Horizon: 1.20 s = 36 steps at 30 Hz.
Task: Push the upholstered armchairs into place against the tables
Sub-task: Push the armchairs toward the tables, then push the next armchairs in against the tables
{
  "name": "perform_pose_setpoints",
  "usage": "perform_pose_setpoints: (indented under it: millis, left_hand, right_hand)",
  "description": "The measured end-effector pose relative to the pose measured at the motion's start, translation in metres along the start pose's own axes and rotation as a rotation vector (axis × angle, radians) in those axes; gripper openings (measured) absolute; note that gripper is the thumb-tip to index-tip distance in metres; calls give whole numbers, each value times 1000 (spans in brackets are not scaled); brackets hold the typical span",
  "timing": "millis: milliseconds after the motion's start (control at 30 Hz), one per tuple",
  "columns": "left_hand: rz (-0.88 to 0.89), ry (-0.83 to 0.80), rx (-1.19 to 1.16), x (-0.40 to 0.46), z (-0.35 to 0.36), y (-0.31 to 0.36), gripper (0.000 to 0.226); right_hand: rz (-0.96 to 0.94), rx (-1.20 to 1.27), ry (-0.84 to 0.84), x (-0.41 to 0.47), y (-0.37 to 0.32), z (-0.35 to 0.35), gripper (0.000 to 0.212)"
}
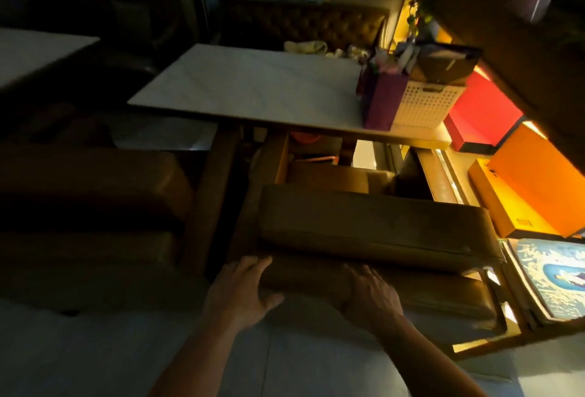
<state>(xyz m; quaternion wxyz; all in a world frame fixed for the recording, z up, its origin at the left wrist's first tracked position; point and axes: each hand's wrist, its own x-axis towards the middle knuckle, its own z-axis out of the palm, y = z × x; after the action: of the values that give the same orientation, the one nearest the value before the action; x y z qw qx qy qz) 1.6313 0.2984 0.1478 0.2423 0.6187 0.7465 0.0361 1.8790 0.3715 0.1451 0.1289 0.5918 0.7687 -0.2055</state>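
A brown upholstered armchair (364,225) stands with its back toward me, its seat partly under the white marble-look table (253,86). My left hand (243,289) lies flat against the left end of the chair's lower back cushion, fingers spread. My right hand (368,295) presses flat on the same cushion near its middle. A second brown armchair (88,194) sits in shadow at the left, beside the first.
A purple bag (381,102) and a white perforated basket (425,102) stand on the table's right end. Red (481,117) and orange boxes (538,181) line the right ledge. A tufted bench (300,22) faces the table. Another table (34,51) is far left.
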Motion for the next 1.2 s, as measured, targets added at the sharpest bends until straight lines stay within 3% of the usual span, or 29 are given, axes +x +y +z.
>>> perform_pose_setpoints:
  millis: [300,433,600,700,933,1200]
  left_hand:
    - [-11,122,-99,-99,-109,-160,79]
    - [-66,162,-131,-140,-134,-237,79]
    - [-156,190,-163,-170,-144,-325,81]
    - [-206,246,-188,-177,-144,-380,81]
    - [-349,252,-123,-156,-133,-527,101]
    - [-352,149,-34,-58,-166,-658,90]
  right_hand:
    - [-94,17,64,-56,-213,-19,75]
    - [-157,23,73,-64,-302,0,81]
    - [-233,-40,23,-57,-398,25,50]
    - [-272,-63,-13,-37,-449,42,45]
    - [-342,-60,-46,48,-569,95,76]
    - [-257,-155,-52,164,-645,130,102]
